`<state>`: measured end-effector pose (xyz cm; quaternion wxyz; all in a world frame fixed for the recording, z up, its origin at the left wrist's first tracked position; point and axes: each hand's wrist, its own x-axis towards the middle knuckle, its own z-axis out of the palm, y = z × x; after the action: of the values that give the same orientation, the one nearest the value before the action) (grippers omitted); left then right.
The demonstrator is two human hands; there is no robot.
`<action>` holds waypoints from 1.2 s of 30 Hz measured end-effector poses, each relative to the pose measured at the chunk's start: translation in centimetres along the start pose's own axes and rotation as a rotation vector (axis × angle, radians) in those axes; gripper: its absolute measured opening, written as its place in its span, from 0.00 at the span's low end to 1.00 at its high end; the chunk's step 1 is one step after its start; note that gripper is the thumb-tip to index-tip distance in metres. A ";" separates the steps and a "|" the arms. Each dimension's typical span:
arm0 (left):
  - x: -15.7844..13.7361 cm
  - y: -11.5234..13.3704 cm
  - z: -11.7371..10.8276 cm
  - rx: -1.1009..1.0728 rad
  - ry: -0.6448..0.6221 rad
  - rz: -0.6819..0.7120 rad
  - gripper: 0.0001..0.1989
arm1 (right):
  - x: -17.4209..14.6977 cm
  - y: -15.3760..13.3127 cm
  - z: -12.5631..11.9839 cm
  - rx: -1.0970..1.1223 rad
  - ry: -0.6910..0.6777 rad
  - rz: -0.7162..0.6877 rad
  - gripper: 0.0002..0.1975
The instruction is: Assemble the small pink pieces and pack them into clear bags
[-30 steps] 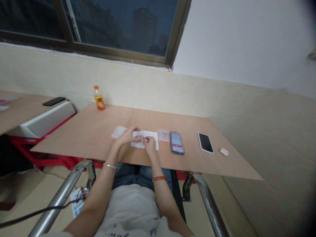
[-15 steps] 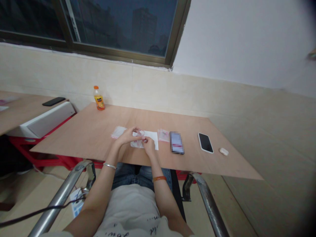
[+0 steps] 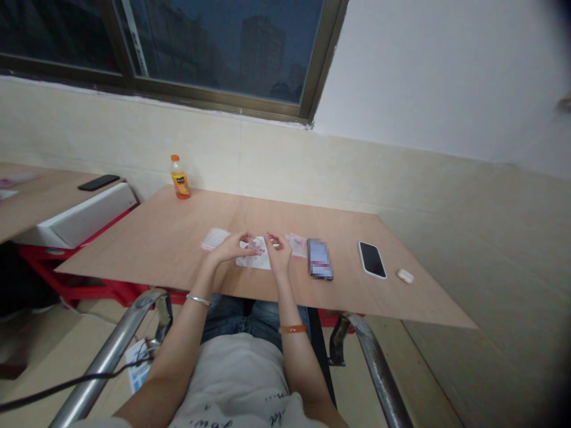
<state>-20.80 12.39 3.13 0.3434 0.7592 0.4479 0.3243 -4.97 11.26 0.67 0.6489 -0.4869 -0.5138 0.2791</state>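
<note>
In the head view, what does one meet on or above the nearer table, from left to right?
Bottle, clear packet, left hand, right hand, pinkish packet, pixelated phone, white-edged phone, small white case.

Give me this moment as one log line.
left hand: holding translucent item over white paper | right hand: over paper's right side, grip unclear | rest: pixelated phone, orange-capped bottle

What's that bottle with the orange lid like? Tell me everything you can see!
The small, clear-looking plastic bottle with an orange lid stands upright near the far left corner of the light-brown wooden table, close to the pale tiled wall. Its lid is on, its upper part looks see-through, and a yellow-orange label with a dark patch wraps its middle. The bottom looks orange. The label's words are too small to read. No hand touches it.
</note>
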 end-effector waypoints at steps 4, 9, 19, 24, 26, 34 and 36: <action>-0.1 0.7 -0.1 -0.031 -0.012 0.015 0.22 | -0.3 -1.3 0.0 -0.007 -0.083 -0.037 0.12; -0.2 1.1 -0.2 -0.034 -0.016 0.039 0.22 | -0.6 -1.6 -0.1 -0.024 -0.196 -0.081 0.10; 0.0 -0.4 0.0 -0.036 0.007 0.018 0.24 | -0.4 -0.7 0.0 0.000 -0.076 -0.061 0.12; -0.2 -0.2 0.0 -0.037 0.006 0.023 0.22 | -0.1 2.4 0.1 -0.075 -0.024 -0.030 0.11; -0.2 0.0 -0.1 -0.045 0.007 0.017 0.22 | -0.3 4.0 0.2 -0.167 -0.093 0.002 0.09; -0.2 0.1 -0.2 -0.057 0.027 0.043 0.20 | -1.6 6.4 0.7 -0.525 -0.294 0.000 0.08; -0.2 0.1 -0.2 -0.050 0.027 0.038 0.20 | -1.7 6.4 0.9 -0.584 -0.299 -0.024 0.07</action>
<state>-21.04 12.18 3.32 0.3502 0.7542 0.4297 0.3521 -5.44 12.46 -5.88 0.4024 -0.6001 -0.6673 0.1808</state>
